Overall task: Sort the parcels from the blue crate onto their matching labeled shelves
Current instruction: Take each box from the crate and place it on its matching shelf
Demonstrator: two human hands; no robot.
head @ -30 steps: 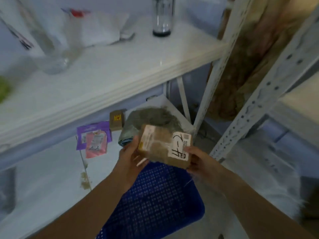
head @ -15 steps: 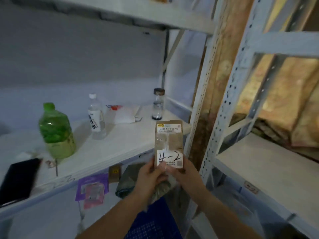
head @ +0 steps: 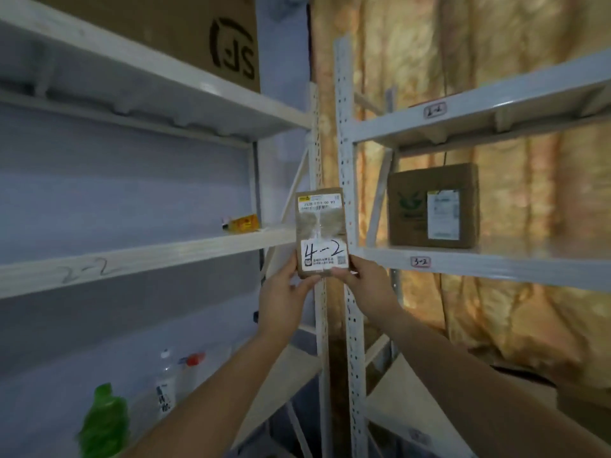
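Observation:
A small brown parcel (head: 321,231) stands upright in front of me, its white label marked "4-2". My left hand (head: 287,286) grips its lower left corner and my right hand (head: 363,283) grips its lower right corner. It is held in the gap between two white shelf racks. The left rack's shelf (head: 132,259) carries a handwritten "2-2". The right rack's shelf (head: 496,264) has a tag reading "3-2" (head: 420,261). The shelf above it (head: 479,109) has a blurred tag (head: 435,110). The blue crate is out of view.
A brown box with a green logo (head: 433,206) sits on the 3-2 shelf. A large cardboard box (head: 185,31) is on the top left shelf, a small yellow item (head: 243,223) on the 2-2 shelf. A green bottle (head: 105,421) and a clear bottle (head: 165,385) stand lower left.
My view has swung upward from the crate and low shelf to the higher shelves. Both hands raised the parcel and turned it upright, label facing me.

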